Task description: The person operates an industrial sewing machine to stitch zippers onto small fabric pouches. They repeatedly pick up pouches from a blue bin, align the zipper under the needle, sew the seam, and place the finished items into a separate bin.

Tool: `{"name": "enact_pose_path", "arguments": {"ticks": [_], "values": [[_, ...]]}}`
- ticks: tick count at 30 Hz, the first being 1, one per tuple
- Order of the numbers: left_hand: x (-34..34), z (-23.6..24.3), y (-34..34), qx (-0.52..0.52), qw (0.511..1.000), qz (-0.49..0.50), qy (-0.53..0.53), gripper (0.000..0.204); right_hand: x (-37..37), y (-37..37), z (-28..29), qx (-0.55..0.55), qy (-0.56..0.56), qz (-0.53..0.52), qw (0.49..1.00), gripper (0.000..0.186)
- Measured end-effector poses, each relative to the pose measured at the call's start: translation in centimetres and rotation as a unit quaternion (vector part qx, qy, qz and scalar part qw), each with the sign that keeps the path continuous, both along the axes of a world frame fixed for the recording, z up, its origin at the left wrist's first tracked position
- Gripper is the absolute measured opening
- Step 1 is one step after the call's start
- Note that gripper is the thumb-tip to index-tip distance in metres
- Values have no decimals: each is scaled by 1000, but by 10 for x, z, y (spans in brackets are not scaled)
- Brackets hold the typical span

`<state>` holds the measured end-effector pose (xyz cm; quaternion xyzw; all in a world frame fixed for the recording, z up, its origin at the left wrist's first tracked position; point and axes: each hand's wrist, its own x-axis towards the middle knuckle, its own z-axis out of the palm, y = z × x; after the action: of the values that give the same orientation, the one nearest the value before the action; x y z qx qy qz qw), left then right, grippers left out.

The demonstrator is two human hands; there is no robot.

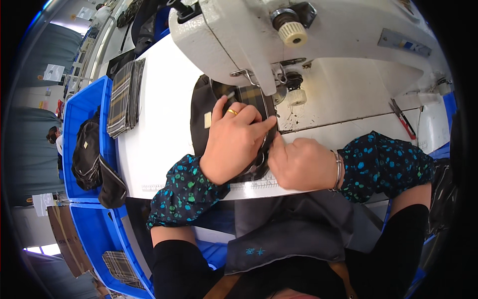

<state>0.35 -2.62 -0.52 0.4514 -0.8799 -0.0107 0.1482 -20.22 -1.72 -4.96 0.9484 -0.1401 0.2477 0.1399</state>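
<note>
A black fabric pouch piece (200, 102) with plaid lining (249, 94) and what looks like a zip along its right edge lies under the white sewing machine's (226, 50) head. My left hand (231, 142), a ring on one finger, rests on top of the piece with fingers spread, one reaching to its right edge. Beside it, my right hand (303, 162) is closed with curled fingers, thumb and forefinger at that same edge, just in front of the presser area. The hands hide part of the edge, and the needle tip is not visible.
Folded plaid cloths (124, 97) are stacked on the table's left. A blue bin (107, 89) with black pouches (87, 154) stands beyond; another blue bin (94, 239) holds plaid pieces. Small red-handled snips (406, 122) lie right. A printed ruler (254, 186) runs along the front edge.
</note>
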Motion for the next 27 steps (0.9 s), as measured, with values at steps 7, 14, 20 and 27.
{"name": "enact_pose_path", "arguments": {"ticks": [7,14,20,27], "values": [[8,-10,-30,-11,1000,10,21,27,3,-29,-3,0,7,-25,1000,30],[18,-16,-41,11,998,-6,67,28,2,-40,-1,28,-10,-23,999,24],[37,2,-36,46,998,-20,40,34,4,-53,8,96,-99,-92,986,25],[49,5,-48,27,999,-17,37,23,5,-66,-9,212,-80,5,974,14]]}}
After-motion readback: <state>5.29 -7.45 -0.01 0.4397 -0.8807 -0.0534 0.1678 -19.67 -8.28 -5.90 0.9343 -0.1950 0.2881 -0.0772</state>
